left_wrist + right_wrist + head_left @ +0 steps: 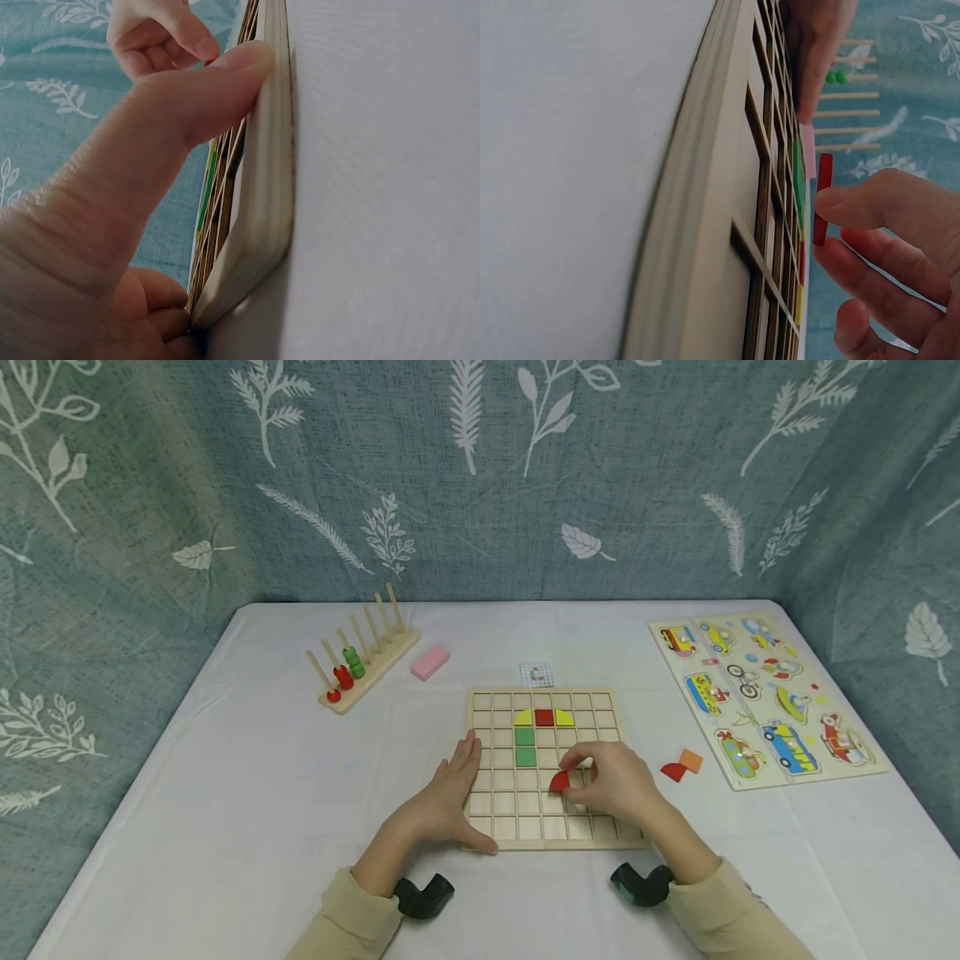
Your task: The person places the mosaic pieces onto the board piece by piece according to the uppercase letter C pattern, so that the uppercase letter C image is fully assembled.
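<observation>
My right hand [613, 781] pinches a red quarter-circle tile [559, 782] between thumb and fingers. In the right wrist view the tile [823, 199] shows edge-on, raised above the wooden grid board [504, 833]. My left hand [444, 802] is spread at the board's near left corner, fingers along its left side and thumb [232, 75] on the front rim. In the grid's upper middle, a red square tile [544, 717] lies between two yellow curved tiles [564, 718]. Below the left yellow one are two green square tiles [525, 747].
Right of the board lie another red quarter-circle tile [673, 772] and an orange square tile [691, 762], beside a vehicle puzzle board [757, 693]. Behind the grid lies a small pattern card [536, 675]. A pink block [430, 662] and a peg stand with beads [367, 681] stand back left.
</observation>
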Available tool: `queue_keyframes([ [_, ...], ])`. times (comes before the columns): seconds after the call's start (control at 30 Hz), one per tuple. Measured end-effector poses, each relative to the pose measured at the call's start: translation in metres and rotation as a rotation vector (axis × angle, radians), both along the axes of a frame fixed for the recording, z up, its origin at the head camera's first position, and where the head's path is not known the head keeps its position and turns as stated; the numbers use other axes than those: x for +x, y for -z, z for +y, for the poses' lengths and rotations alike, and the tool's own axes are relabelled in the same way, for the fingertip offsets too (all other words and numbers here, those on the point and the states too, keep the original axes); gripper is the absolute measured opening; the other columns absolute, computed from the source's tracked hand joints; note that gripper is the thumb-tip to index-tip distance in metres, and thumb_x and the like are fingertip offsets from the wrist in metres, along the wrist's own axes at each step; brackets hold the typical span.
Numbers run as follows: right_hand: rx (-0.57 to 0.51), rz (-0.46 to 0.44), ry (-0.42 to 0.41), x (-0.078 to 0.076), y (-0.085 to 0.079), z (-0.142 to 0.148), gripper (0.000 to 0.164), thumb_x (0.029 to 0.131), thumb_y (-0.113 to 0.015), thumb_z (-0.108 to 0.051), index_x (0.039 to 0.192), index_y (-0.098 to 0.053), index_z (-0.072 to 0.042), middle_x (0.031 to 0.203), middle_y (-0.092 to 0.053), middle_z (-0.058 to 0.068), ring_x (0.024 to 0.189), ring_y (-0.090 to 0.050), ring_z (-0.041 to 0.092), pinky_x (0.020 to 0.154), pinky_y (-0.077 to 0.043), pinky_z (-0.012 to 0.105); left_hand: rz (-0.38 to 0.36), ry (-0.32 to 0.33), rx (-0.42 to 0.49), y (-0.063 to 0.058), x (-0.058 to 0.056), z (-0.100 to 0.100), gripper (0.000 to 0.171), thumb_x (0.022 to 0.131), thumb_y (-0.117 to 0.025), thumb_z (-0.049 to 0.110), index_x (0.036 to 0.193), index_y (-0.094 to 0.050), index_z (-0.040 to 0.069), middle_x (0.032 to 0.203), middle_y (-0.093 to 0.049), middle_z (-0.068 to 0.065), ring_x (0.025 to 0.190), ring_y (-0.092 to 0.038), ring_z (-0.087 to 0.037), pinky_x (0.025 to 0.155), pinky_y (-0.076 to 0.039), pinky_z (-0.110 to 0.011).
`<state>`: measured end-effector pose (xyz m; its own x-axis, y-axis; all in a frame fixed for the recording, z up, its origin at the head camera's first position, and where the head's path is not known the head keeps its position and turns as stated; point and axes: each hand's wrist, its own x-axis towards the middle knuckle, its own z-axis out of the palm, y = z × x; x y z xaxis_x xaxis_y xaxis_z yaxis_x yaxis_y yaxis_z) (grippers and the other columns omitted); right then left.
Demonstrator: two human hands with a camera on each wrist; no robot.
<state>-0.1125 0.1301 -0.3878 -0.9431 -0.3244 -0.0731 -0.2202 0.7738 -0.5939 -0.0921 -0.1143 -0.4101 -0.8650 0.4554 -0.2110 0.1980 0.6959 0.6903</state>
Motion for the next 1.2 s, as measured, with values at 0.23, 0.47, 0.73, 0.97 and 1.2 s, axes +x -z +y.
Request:
queue_keyframes([
  [0.23, -0.001, -0.004, -0.034, -0.002, 0.001, -0.008, 0.023, 0.066, -0.079, -0.012, 0.085, -0.068, -0.015, 0.083, -0.064, -0.006, 0.051, -0.043, 0.011, 0.047, -0.035, 0.025, -0.006, -0.004, 0.003, 0.000, 0.000, 0.001, 0.134, 0.049, -0.090, 0.032, 0.143, -0.004, -0.006, 0.151, 0.006, -0.015, 0.138, 0.006, -0.024, 0.110, -0.006, -0.046],
  [0.47, 0.005, -0.022, -0.026, -0.003, 0.000, -0.016, 0.024, 0.065, -0.079, -0.012, 0.086, -0.069, -0.017, 0.082, -0.064, -0.008, 0.052, -0.045, 0.011, 0.047, -0.036, 0.025, -0.006, -0.001, -0.004, -0.001, 0.000, 0.000, 0.133, 0.050, -0.090, 0.033, 0.143, -0.004, -0.006, 0.151, 0.007, -0.015, 0.138, 0.006, -0.024, 0.110, -0.006, -0.046],
  [0.73, -0.001, -0.039, -0.027, -0.003, 0.001, -0.023, 0.024, 0.064, -0.079, -0.009, 0.084, -0.069, -0.018, 0.080, -0.062, -0.009, 0.054, -0.045, 0.012, 0.048, -0.037, 0.026, -0.005, 0.004, -0.007, -0.002, 0.001, 0.000, 0.132, 0.051, -0.089, 0.033, 0.143, -0.003, -0.006, 0.151, 0.007, -0.015, 0.138, 0.006, -0.025, 0.110, -0.006, -0.046],
  [0.97, 0.009, -0.024, -0.052, -0.003, 0.003, -0.026, 0.024, 0.065, -0.078, -0.006, 0.084, -0.069, -0.019, 0.081, -0.063, -0.009, 0.051, -0.044, 0.011, 0.046, -0.035, 0.026, -0.006, 0.009, -0.006, -0.001, 0.000, -0.001, 0.132, 0.052, -0.089, 0.033, 0.143, -0.003, -0.006, 0.151, 0.008, -0.015, 0.138, 0.006, -0.025, 0.110, -0.006, -0.046],
  [1.2, -0.001, -0.020, -0.052, -0.004, 0.003, -0.029, 0.025, 0.066, -0.075, -0.001, 0.084, -0.070, -0.018, 0.085, -0.065, -0.008, 0.048, -0.042, 0.011, 0.044, -0.031, 0.024, 0.003, 0.011, -0.013, -0.002, 0.000, -0.001, 0.132, 0.052, -0.089, 0.034, 0.143, -0.003, -0.006, 0.151, 0.007, -0.016, 0.138, 0.006, -0.025, 0.110, -0.007, -0.046],
])
